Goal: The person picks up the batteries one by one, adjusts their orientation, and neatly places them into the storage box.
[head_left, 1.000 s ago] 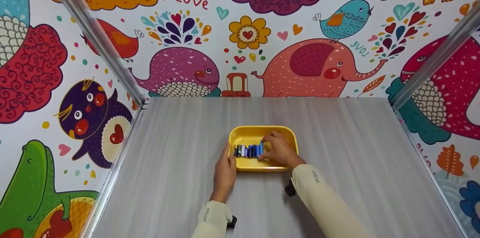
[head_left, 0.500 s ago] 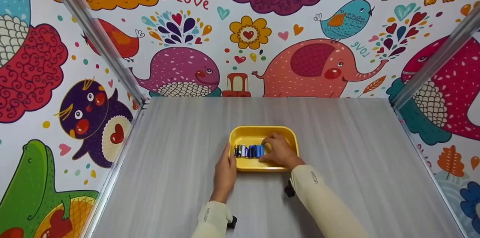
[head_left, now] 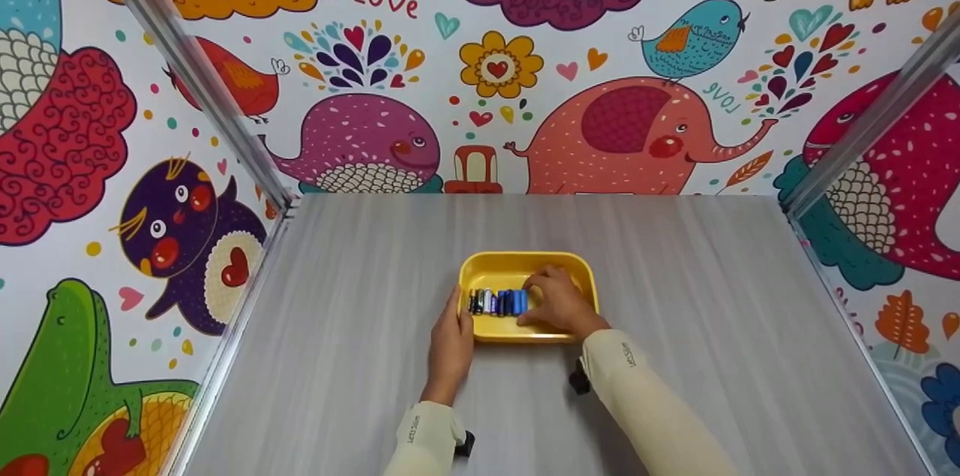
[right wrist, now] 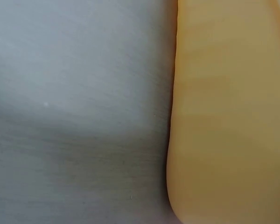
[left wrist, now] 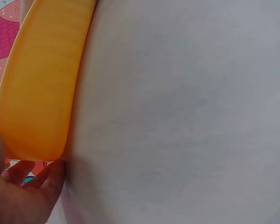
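A yellow tray [head_left: 529, 335] stands on the table, with a side-by-side row of small batteries [head_left: 496, 302] lying in it, dark and white ones to the left, blue ones to the right. At the tray's left end my left hand [head_left: 451, 341] grips the wall; the left wrist view shows its thumb and fingers [left wrist: 53, 179] at the tray's corner. My right hand [head_left: 559, 302] reaches over the tray's right side, with curved thumb and finger at the two ends of the rightmost light blue battery [head_left: 523, 302]. The right wrist view shows only the tray's outer wall [right wrist: 228, 116] and tabletop.
The grey wood-grain table [head_left: 360, 273] extends around the tray on all sides. Walls printed with cartoon animals [head_left: 615, 138] enclose it at the back and both sides, with metal corner posts [head_left: 202, 85] at left and right.
My right hand's fingers have shifted very slightly at the right end of the battery row, so more of the light blue battery shows. The left hand and the tray stay in place.
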The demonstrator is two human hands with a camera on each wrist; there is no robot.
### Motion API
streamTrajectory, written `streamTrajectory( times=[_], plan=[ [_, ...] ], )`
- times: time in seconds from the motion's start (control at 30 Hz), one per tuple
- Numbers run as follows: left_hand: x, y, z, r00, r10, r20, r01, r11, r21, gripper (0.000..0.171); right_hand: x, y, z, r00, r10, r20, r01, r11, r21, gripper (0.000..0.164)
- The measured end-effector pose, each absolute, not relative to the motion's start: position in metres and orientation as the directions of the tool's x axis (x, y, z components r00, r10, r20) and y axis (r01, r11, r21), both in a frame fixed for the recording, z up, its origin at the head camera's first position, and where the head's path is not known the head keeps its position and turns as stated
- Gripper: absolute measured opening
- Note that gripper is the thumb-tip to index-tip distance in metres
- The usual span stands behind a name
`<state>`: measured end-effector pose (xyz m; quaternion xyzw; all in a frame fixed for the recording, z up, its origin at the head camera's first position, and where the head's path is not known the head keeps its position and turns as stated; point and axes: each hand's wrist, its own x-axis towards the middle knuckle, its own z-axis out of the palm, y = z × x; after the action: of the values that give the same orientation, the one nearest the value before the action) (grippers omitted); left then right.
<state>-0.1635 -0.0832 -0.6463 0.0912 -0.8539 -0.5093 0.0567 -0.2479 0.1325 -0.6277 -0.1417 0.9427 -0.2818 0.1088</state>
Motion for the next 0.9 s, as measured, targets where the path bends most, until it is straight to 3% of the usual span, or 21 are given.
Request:
streamTrajectory(
  times=[0.33, 0.63, 0.9],
  plan=[
    [-0.165, -0.081, -0.646, -0.978, -0.208, 0.012, -0.087, 0.461, 0.883, 0.053, -0.25, 0.135, -0.621, -0.949, -0.283, -0.139, -0.149, 0.79, -0.595, 0.062],
    [-0.165, -0.08, -0.646, -0.977, -0.212, 0.009, -0.09, 0.45, 0.888, 0.054, -0.239, 0.161, -0.586, -0.972, -0.224, 0.078, -0.214, 0.688, -0.694, 0.046],
    [-0.165, -0.083, -0.647, -0.977, -0.21, -0.035, -0.125, 0.434, 0.892, 0.059, -0.234, 0.215, -0.563, -0.967, -0.1, 0.236, -0.233, 0.726, -0.647, 0.043]
  ],
)
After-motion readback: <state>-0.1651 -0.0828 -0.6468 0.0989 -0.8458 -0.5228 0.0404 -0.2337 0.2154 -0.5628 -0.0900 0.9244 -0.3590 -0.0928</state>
